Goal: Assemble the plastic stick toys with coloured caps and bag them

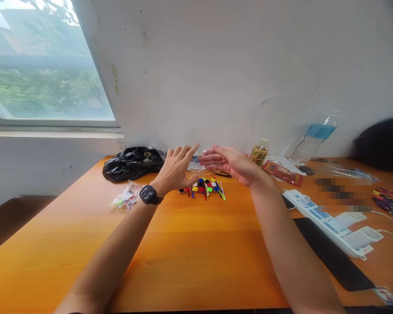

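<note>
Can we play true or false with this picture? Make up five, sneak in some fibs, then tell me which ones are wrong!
1. The watch is black. True.
2. The hands are clasped together. False: the left hand and right hand are apart, both open.
3. Small colourful pieces lie on the table. True.
4. The black bag is to the right of the pieces. False: the bag is to their left.
5. The power strip has two white plugs in it. True.

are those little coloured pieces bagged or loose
Loose: the coloured pieces lie clustered directly on the wooden table, with no bag around them.
</note>
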`<state>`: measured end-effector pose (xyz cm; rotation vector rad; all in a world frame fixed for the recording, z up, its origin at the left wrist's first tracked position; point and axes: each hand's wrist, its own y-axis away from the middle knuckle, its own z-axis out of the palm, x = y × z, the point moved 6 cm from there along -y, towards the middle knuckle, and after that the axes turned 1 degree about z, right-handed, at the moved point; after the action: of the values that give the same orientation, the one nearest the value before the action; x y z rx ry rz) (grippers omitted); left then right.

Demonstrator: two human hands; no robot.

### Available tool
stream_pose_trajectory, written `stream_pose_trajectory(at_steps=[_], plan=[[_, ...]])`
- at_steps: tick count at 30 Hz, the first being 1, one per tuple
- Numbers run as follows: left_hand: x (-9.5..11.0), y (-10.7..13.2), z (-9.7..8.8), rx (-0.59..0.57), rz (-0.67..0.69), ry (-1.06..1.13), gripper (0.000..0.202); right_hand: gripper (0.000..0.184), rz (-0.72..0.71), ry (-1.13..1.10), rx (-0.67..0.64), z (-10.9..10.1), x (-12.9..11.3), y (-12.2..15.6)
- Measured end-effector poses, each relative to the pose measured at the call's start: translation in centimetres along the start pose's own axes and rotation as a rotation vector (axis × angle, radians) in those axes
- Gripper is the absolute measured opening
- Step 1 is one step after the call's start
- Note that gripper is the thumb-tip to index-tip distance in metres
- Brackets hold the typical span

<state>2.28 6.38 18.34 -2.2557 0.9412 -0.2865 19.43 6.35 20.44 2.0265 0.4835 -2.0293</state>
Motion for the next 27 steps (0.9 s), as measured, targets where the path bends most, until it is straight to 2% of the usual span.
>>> stream_pose_trajectory(at_steps=[7,11,15,22,27], plan=[[1.4,-0.2,-0.7,0.015,0.090,0.117,0.099,0.044,0.065,0.000,-0.237,2.4,0.6,1.0],[1.6,-0.2,-0.9,0.032,0.101,0.124,0.103,0.056,0.051,0.017,-0.306,2.9,0.9,1.2],[1.8,-0.2,-0.8,0.025,0.117,0.120,0.102,0.051,0.027,0.029,-0.364,2.9,1.2,1.1],[2.2,-0.2,-0.5,-0.036,0.126,0.117,0.110,0.061,0.099,0.027,-0.361,2.2,2.0,1.0],[1.4,-0.1,-0.6,-0.035,0.097,0.104,0.109,0.046,0.032,-0.033,-0.332,1.9,1.3,0.5]])
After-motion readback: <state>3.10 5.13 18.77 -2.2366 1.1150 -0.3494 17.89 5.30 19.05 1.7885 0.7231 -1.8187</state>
